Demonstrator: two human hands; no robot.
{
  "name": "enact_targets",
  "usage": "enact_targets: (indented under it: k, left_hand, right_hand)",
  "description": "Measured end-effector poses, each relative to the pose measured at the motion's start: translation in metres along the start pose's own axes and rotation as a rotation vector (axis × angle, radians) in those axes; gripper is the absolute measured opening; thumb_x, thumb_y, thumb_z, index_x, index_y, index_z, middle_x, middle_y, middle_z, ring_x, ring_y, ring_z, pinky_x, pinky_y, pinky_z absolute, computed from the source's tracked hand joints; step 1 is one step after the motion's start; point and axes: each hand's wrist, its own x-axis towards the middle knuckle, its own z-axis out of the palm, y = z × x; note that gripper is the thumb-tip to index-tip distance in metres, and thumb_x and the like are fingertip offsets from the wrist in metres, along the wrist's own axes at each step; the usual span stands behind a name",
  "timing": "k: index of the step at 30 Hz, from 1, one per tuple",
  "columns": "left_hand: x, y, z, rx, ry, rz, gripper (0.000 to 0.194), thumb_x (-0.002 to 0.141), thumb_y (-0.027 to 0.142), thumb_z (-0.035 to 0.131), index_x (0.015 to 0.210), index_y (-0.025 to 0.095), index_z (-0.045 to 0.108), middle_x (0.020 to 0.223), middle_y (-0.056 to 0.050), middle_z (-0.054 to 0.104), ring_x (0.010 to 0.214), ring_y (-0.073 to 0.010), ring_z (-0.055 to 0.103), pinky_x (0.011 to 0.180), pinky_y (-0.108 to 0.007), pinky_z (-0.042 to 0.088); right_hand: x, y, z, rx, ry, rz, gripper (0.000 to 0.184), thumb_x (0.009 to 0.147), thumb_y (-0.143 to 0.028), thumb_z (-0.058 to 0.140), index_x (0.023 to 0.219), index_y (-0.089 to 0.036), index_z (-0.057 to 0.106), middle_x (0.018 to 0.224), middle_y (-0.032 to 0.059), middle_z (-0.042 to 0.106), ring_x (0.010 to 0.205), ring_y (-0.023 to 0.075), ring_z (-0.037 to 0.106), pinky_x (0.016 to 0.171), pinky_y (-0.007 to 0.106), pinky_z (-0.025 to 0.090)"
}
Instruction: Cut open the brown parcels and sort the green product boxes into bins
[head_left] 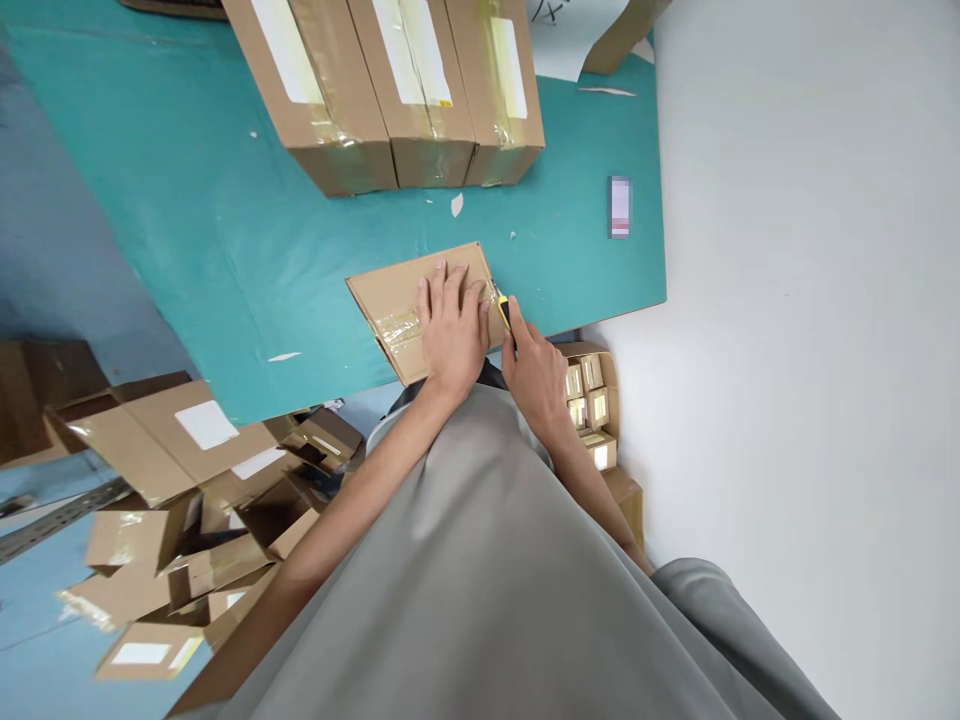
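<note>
A brown cardboard box (394, 285) with clear tape across its top lies at the near edge of the teal table (240, 280). My left hand (454, 335) rests flat on it, fingers outstretched and holding nothing. In my right hand (536, 375) is a yellow and black utility knife (504, 307), gripped with the fingers closed round its handle. The knife's tip meets the box's right edge, near the end of the tape. How deep the blade sits cannot be made out.
Three taped boxes (431, 150) stand side by side at the table's far side. A blurred-out phone-like rectangle (619, 207) lies to the right. Opened cartons (161, 450) are heaped on the floor at left. A carton of small boxes (592, 405) stands below the table, beside the white wall (810, 300).
</note>
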Motion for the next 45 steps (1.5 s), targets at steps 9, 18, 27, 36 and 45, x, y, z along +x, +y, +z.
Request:
enact_targets:
  k: [9,18,27,36,45]
  left_hand:
    - [0.001,0.0,0.001,0.067,0.005,0.005,0.043,0.12,0.043,0.04,0.147,0.027,0.07,0.178,-0.012,0.056,0.181,-0.027,0.027,0.152,-0.06,0.008]
    - [0.0,-0.001,0.002,0.081,0.021,0.007,0.044,0.119,0.048,0.039,0.148,0.033,0.069,0.178,-0.008,0.057,0.18,-0.0258,0.027,0.152,-0.06,0.01]
    - [0.001,0.004,0.0,0.083,0.005,-0.019,0.048,0.119,0.05,0.038,0.15,0.028,0.067,0.179,-0.013,0.055,0.181,-0.0294,0.026,0.151,-0.063,0.008]
    - [0.0,0.0,0.004,0.123,0.011,-0.024,0.054,0.12,0.062,0.033,0.149,0.031,0.067,0.18,-0.007,0.054,0.181,-0.0284,0.025,0.152,-0.063,0.008]
    - [-0.001,0.003,0.005,0.151,0.042,-0.021,0.046,0.121,0.054,0.038,0.146,0.031,0.068,0.177,-0.01,0.058,0.18,-0.0276,0.029,0.151,-0.062,0.012]
  right_hand:
    - [0.003,-0.007,-0.002,-0.01,-0.057,0.062,0.07,0.12,-0.025,0.028,0.19,-0.023,0.019,0.142,0.0202,0.078,0.111,0.0309,0.081,0.093,0.038,0.062]
    - [-0.023,0.019,0.009,-0.035,-0.167,0.082,0.068,0.122,-0.028,0.035,0.189,-0.03,0.022,0.135,0.017,0.081,0.103,0.0285,0.081,0.089,0.038,0.062]
    - [-0.026,0.026,-0.01,-0.013,-0.142,-0.02,0.07,0.121,-0.026,0.034,0.19,-0.03,0.018,0.139,0.017,0.081,0.1,0.0282,0.082,0.088,0.037,0.061]
    - [0.011,0.018,-0.02,0.021,-0.1,-0.072,0.076,0.121,-0.03,0.037,0.19,-0.027,0.008,0.142,0.019,0.08,0.111,0.0312,0.082,0.096,0.04,0.063]
    - [0.017,0.02,-0.013,0.058,-0.084,-0.085,0.072,0.122,-0.031,0.029,0.19,-0.027,0.008,0.139,0.018,0.081,0.11,0.0326,0.082,0.098,0.043,0.063]
